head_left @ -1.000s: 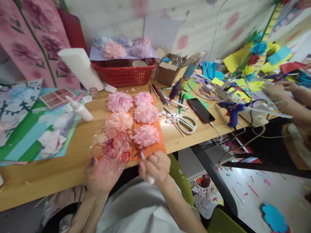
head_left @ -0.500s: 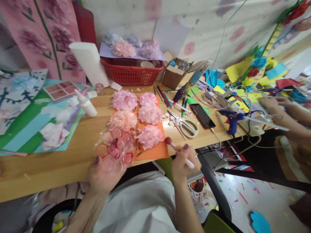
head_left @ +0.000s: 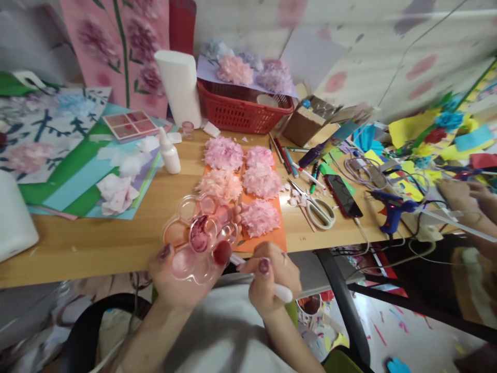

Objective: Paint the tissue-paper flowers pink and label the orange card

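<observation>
The desk (head_left: 89,246) runs across the middle of the frame, with a red basket (head_left: 236,113) standing at its back, upper centre. Orange paper (head_left: 282,237) lies at the desk's near edge, centre of the frame, carrying five ruffled flowers (head_left: 260,218) in pinks and peach.

Just lower left of the nearest pink flower, below the frame's centre, the person's left hand (head_left: 181,289) holds a clear palette (head_left: 182,259). That grip is spread to the palette's width: the palm is beneath, the thumb on its left rim, fingertips showing at its right edge. Its round wells hold pinks, peach and a dark red.

The person's right hand (head_left: 274,277), lower centre, is closed around a white-handled brush (head_left: 283,293), thumb against the handle, with the handle's end jutting toward the lower right. The brush's reddish head is at the palette's right-hand well; whether it presses into the colour cannot be told. Scissors (head_left: 320,213) lie right of the paper.
</observation>
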Available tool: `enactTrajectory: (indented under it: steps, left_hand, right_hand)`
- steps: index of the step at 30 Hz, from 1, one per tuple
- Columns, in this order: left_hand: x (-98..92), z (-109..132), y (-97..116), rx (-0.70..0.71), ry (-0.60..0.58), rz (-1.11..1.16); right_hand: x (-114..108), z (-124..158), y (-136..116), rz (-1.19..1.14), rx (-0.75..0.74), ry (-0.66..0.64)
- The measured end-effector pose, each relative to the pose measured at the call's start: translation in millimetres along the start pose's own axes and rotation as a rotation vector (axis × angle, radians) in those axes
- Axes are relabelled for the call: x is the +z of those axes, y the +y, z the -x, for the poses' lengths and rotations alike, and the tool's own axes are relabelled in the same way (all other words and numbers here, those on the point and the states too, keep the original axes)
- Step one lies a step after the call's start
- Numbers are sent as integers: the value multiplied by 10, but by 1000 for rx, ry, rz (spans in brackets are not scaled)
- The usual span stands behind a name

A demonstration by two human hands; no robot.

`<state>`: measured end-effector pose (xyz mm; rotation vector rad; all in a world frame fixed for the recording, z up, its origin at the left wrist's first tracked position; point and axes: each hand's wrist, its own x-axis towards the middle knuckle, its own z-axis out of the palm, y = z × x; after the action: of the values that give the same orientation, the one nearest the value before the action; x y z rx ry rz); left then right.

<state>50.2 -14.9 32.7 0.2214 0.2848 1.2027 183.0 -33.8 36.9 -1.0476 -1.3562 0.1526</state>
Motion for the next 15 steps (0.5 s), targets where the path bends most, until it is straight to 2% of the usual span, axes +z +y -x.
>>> enactTrajectory:
  steps: [2, 5, 10, 15]
  left_hand:
    - [35, -10, 30, -28, 46, 0]
    - [46, -19, 60, -3, 21, 27]
    - [-11, -28, 57, -3, -63, 45]
    - [-34, -42, 34, -4, -92, 14]
  right_hand:
    - [-11, -19, -27, 18, -64, -71]
    - [-16, -49, -58, 17, -70, -153]
    - [25, -43, -34, -19, -40, -133]
    - [42, 0, 35, 3, -4, -105]
